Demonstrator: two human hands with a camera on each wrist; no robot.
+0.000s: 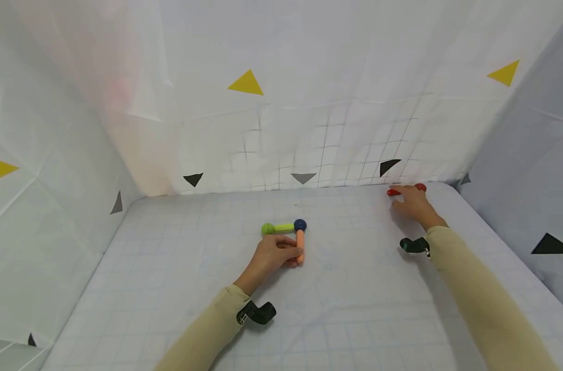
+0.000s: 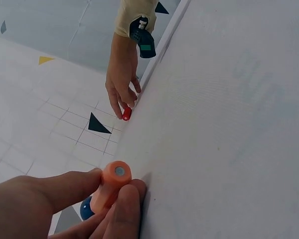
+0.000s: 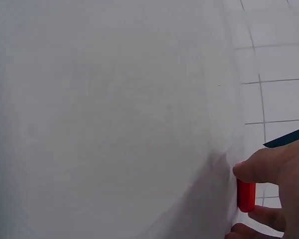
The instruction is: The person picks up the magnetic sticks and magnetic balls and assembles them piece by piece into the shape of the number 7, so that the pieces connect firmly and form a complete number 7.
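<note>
My left hand [image 1: 269, 255] pinches an orange magnetic rod [image 1: 301, 238] between thumb and fingers on the white table. A dark blue ball [image 1: 300, 224] sits at the rod's far end. From that ball a yellow-green rod [image 1: 284, 227] runs left to a green ball [image 1: 267, 229], making a corner shape. In the left wrist view, a grey metal disc [image 2: 119, 171] shows in the orange rod's near end. At the back right, my right hand [image 1: 413, 205] grips a red rod [image 3: 246, 194] between thumb and fingers. Just beyond that hand a red ball [image 1: 420, 187] shows, partly hidden.
A white sheet wall [image 1: 281, 139] with grid lines rises along the table's back edge, close to the red pieces. Side sheets [image 1: 517, 170] stand left and right, with yellow and dark triangles on them. Each wrist carries a small black camera [image 1: 258, 313].
</note>
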